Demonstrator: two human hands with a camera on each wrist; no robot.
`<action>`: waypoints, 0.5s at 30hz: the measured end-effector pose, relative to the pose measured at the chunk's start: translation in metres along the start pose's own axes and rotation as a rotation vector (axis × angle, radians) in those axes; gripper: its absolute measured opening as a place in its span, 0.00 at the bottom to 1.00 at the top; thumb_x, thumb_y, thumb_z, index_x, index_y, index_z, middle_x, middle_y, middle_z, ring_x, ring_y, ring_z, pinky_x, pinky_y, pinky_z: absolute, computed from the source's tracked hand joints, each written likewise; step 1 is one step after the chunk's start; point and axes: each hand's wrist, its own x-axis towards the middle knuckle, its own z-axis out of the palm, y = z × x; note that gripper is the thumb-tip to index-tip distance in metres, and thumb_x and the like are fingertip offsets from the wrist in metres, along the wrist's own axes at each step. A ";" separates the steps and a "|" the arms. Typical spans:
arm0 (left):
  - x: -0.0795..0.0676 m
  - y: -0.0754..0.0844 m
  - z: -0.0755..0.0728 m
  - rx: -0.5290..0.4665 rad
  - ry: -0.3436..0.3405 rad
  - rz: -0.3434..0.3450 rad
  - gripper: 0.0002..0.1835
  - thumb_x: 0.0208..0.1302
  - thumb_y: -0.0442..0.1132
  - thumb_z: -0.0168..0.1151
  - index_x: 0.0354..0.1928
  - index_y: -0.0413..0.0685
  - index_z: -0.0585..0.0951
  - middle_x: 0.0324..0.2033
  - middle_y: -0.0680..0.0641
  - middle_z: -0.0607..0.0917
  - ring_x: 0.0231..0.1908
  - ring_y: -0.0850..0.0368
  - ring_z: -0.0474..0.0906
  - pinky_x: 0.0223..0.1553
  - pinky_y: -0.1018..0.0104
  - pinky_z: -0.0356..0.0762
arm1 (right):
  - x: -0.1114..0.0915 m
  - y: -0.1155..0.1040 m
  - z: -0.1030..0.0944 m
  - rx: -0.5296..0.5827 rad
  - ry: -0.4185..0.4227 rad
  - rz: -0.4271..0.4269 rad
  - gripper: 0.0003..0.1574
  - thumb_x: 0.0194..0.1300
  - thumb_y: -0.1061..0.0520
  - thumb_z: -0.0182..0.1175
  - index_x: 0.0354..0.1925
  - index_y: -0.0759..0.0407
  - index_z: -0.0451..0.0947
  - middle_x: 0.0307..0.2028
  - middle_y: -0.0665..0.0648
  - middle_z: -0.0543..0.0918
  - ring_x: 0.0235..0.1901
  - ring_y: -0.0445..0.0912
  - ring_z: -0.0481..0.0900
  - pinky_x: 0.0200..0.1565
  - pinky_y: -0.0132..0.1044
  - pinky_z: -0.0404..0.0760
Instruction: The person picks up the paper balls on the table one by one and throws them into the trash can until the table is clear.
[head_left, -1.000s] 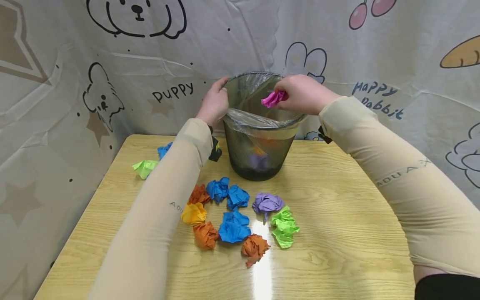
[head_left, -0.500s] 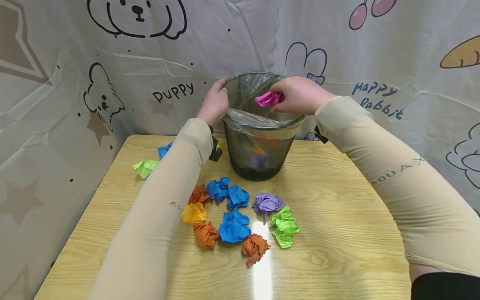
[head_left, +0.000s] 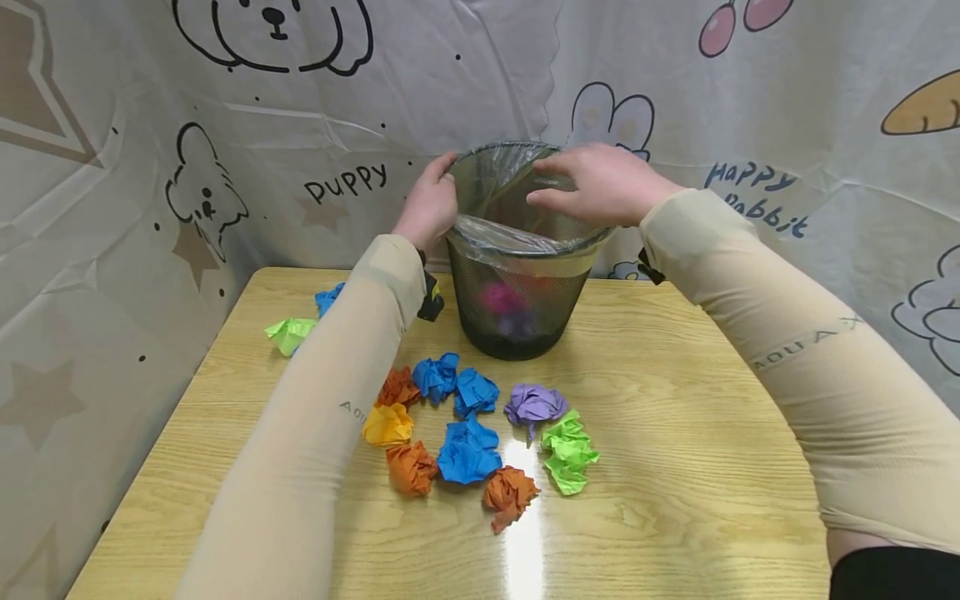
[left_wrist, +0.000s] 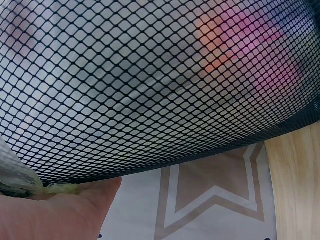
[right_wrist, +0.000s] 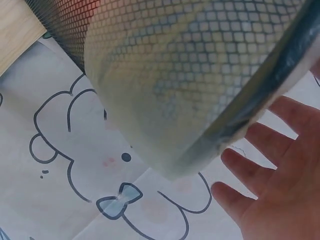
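Note:
A black mesh wastebasket lined with a clear plastic bag stands upright at the back of the table. My left hand grips its rim on the left side, with the thumb on top. Over the opening at the right is my right hand, fingers spread and holding nothing. Through the mesh I see a pink crumpled paper ball low inside, above a purple one. In the left wrist view, pink paper and orange paper show through the mesh.
Several crumpled paper balls lie in front of the wastebasket, among them a blue one, a purple one, a green one and a yellow one. A light green ball lies far left. A printed curtain hangs behind the table.
My right hand has let go of the pink paper ball, which has dropped low into the wastebasket. Its fingers have spread. The left hand has kept its grip on the rim.

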 end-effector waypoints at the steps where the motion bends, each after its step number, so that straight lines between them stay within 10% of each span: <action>1: 0.000 0.000 0.000 0.002 0.000 0.000 0.28 0.85 0.44 0.29 0.83 0.65 0.51 0.81 0.57 0.51 0.74 0.62 0.53 0.69 0.64 0.57 | -0.001 0.000 0.000 -0.008 0.007 -0.002 0.49 0.75 0.25 0.45 0.79 0.52 0.60 0.76 0.59 0.63 0.75 0.61 0.58 0.73 0.59 0.55; 15: 0.000 -0.001 0.000 0.028 0.003 0.021 0.28 0.85 0.44 0.29 0.83 0.63 0.52 0.81 0.57 0.51 0.77 0.62 0.48 0.74 0.66 0.49 | -0.027 0.000 -0.001 -0.053 0.075 -0.021 0.51 0.74 0.22 0.37 0.83 0.43 0.45 0.81 0.59 0.49 0.79 0.63 0.37 0.74 0.63 0.30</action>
